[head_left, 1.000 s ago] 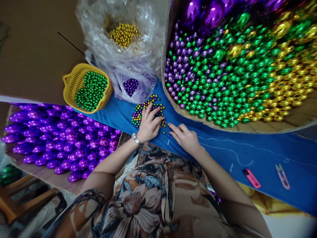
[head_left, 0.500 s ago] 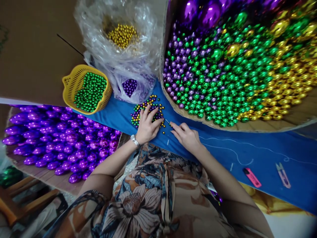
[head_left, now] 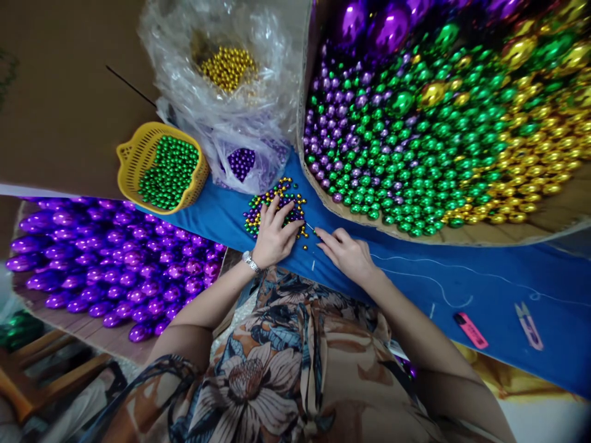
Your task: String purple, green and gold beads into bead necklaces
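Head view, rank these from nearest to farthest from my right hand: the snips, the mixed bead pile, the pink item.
From the right hand:
1. Mixed bead pile: to its left, partly under the left hand.
2. Pink item: to its right, lower in the picture.
3. Snips: farther right, beyond the pink item.

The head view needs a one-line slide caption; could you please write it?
Left hand over mixed beads, right hand pinching a thin needle above blue cloth.

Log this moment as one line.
left hand: spread over mixed beads | right hand: pinching needle | white thread: on blue cloth
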A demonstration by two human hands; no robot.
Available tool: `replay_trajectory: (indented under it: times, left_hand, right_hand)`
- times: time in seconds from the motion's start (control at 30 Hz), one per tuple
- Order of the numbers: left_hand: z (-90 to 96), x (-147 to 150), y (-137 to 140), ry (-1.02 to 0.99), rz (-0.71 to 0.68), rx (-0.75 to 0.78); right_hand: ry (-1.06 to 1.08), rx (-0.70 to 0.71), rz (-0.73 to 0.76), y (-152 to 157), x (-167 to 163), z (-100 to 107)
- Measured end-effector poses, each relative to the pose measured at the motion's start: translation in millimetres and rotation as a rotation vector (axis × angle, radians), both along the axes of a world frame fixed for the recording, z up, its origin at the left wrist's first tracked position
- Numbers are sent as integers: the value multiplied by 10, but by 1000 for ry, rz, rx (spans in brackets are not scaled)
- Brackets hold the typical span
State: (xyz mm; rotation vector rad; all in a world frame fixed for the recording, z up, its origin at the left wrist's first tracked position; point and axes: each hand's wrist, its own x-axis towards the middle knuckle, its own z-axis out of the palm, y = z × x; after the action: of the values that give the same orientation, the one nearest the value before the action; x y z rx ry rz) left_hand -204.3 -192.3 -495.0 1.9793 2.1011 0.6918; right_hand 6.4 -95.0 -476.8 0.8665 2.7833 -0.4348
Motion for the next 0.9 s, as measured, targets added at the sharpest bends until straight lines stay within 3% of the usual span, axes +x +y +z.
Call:
replay_trajectory:
  times: [0.9]
  left_hand:
    - [7, 7, 28, 28, -45, 14]
  right_hand:
    - [24, 45, 55, 38, -163, -44]
